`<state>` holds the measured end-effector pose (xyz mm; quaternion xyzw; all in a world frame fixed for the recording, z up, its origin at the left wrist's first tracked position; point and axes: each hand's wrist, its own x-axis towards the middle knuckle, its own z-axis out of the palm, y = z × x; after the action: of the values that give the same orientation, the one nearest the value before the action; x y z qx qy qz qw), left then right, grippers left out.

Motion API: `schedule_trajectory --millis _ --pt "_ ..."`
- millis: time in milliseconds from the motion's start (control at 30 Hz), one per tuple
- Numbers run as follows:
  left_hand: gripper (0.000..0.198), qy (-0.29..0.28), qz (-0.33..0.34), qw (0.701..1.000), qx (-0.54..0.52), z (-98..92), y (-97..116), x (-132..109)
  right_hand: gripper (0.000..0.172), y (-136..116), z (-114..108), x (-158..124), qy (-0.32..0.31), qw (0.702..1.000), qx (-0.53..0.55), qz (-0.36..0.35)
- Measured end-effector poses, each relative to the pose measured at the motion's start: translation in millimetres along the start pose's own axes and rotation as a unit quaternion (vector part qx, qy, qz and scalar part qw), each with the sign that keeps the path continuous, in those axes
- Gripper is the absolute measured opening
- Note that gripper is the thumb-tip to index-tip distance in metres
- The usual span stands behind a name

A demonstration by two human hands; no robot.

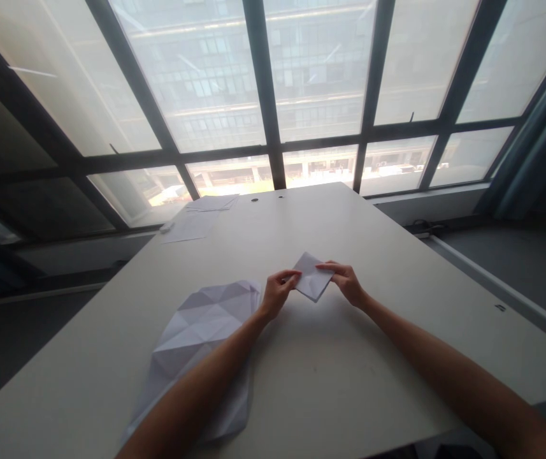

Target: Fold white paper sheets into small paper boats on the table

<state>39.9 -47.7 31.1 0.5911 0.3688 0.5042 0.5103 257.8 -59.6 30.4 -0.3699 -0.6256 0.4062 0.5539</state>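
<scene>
A small folded square of white paper (311, 280) is held up over the table, turned with one corner pointing away from me. My left hand (278, 293) pinches its left corner between thumb and fingers. At the right corner, my right hand (346, 280) grips the same paper, thumb on top. Large creased sheets of white paper (201, 325) lie on the table under and beside my left forearm, which hides part of them.
The white table (420, 319) stretches away toward a wall of windows. At its far left lie several flat white sheets (191, 223). A small dark disc (254, 200) sits near the far edge. Blue curtain (535, 127) hangs at the right.
</scene>
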Motion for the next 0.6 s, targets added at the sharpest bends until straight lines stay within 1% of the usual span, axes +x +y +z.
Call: schedule_trajectory --millis 33,67,133,167,200,267,333,400,500,600 --pt "0.039 -0.016 -0.002 1.0 -0.008 -0.3 1 0 0.042 -1 -1 0 -0.002 1.0 0.005 0.004" --pt "0.046 -0.034 -0.009 0.999 -0.024 -0.6 3 1 0.043 -3 -2 0 -0.006 1.0 0.008 0.006" --pt "0.066 -0.069 -0.044 0.995 -0.065 -1.4 5 1 0.042 -6 -4 -1 -0.03 0.999 0.009 0.007" --pt "0.07 -0.082 -0.067 0.991 -0.077 -1.8 6 2 0.041 -7 -4 -1 -0.05 0.999 0.007 0.007" --pt "0.068 -0.091 -0.091 0.988 -0.081 -2.1 6 2 0.04 -8 -4 -1 -0.071 0.997 0.004 0.006" --pt "0.054 -0.095 -0.132 0.984 -0.074 -2.3 5 3 0.036 -8 -2 -3 -0.107 0.994 0.001 0.008" --pt "0.046 -0.074 -0.158 0.981 -0.081 -2.0 4 3 0.033 -7 3 -4 -0.117 0.993 0.01 0.021" --pt "0.045 -0.028 -0.172 0.979 -0.106 -1.5 1 4 0.036 -4 7 -4 -0.094 0.993 0.052 0.051" --pt "0.047 0.052 -0.169 0.975 -0.134 -1.1 -3 7 0.045 0 12 -4 -0.044 0.985 0.127 0.105" --pt "0.048 0.095 -0.151 0.975 -0.136 -1.1 -8 10 0.049 1 13 -3 -0.041 0.984 0.116 0.132"
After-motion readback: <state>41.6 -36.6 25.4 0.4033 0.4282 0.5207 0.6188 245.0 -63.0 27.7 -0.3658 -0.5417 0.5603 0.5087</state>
